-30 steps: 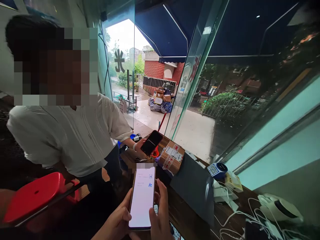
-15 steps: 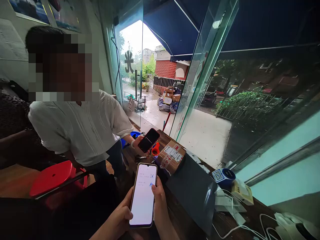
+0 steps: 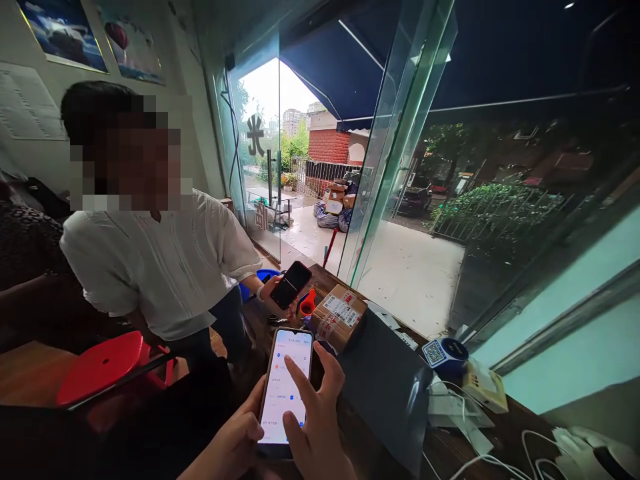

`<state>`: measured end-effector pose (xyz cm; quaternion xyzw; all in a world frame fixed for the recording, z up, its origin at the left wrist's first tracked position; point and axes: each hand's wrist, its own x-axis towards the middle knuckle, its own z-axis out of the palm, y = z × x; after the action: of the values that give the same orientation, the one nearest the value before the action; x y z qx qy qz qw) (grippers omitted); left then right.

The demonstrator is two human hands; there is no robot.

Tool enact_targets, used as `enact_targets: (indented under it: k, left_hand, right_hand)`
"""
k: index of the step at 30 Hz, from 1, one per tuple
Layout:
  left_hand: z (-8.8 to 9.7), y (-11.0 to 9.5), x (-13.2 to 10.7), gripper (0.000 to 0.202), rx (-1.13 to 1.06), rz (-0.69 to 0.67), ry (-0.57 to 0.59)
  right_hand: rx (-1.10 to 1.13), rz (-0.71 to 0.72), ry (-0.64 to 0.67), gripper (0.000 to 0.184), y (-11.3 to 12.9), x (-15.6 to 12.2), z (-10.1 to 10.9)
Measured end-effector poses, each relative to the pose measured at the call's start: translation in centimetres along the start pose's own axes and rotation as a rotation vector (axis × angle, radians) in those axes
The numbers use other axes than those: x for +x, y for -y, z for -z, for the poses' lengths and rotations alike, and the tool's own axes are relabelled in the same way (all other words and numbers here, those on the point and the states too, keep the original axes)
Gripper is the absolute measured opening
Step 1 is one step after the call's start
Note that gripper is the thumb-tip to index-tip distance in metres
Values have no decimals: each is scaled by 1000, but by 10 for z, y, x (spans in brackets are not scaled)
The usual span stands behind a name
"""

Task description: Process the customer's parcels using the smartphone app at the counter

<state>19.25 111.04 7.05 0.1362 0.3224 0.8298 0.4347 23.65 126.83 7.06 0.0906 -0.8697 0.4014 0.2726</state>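
Right, lit phone (image 3: 286, 390) sits upright in the left hand (image 3: 235, 443), fingers wrapped round its edge. Right hand (image 3: 315, 427) holds nothing: fingers spread, index tip over the screen, contact unclear. Under both is a dark wooden counter (image 3: 367, 447). Just beyond the right hand is a taped cardboard box (image 3: 340, 317), closed, contents hidden, with a dark panel (image 3: 387, 383) beside it. Further out, another person's hand (image 3: 273, 288) grips a dark phone (image 3: 291, 283). Glass wall (image 3: 400, 200) right, red stool (image 3: 103, 367) left.
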Motion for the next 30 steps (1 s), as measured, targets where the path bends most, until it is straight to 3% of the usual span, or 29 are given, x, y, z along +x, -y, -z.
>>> enact_targets:
  k: [6,11,13,16,19,21,26,30]
  left_hand:
    - [12,-7,-6,86,-1,8,-28]
    - [21,-25,-15,83,-35,1,-2]
    - [25,-33,-19,84,-46,-19,0]
    - [33,-44,-24,88,-44,-42,-47]
    - [48,-53,-30,85,-39,-14,-98]
    - [61,-58,-35,86,-3,56,-103]
    - [88,-63,-46,99,60,104,-104]
    - [91,-70,-54,103,116,150,-167]
  right_hand:
    - [-25,7,-64,52,3,5,-12]
    - [15,-6,-60,45,13,11,-31]
    - [156,-88,-138,55,21,16,-41]
    - [553,-356,-222,65,30,29,-60]
    - [959,-611,-147,55,31,44,-82]
    - [1100,-694,-119,52,29,50,-95]
    - [1099,-749,-147,61,37,58,-120]
    - [981,-767,-227,60,51,68,-134]
